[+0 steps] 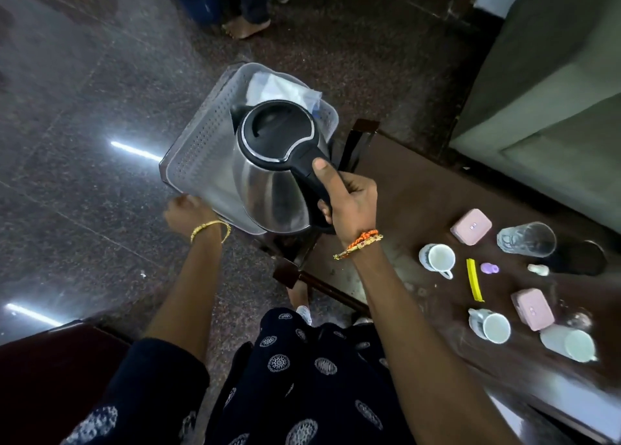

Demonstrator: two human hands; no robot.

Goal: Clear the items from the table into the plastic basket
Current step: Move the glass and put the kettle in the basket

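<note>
My right hand (349, 206) grips the black handle of a steel electric kettle (268, 182), held upright over the clear perforated plastic basket (198, 142). The basket rests on a dark wooden stool and holds a white plastic bag (285, 89) at its far end. My left hand (184, 214) holds the basket's near corner. On the brown table (420, 189) to the right lie three white cups (438, 259) (492, 325) (571, 343), two pink boxes (470, 226) (532, 308), a clear glass (526, 239), a yellow strip (474, 280) and a small purple piece (489, 268).
A small white object (537, 269) and a black round base (581, 258) sit near the glass. A person's bare foot (247, 29) and a blue bin (201, 0) are on the floor beyond the basket. A grey cabinet (554, 108) stands behind the table.
</note>
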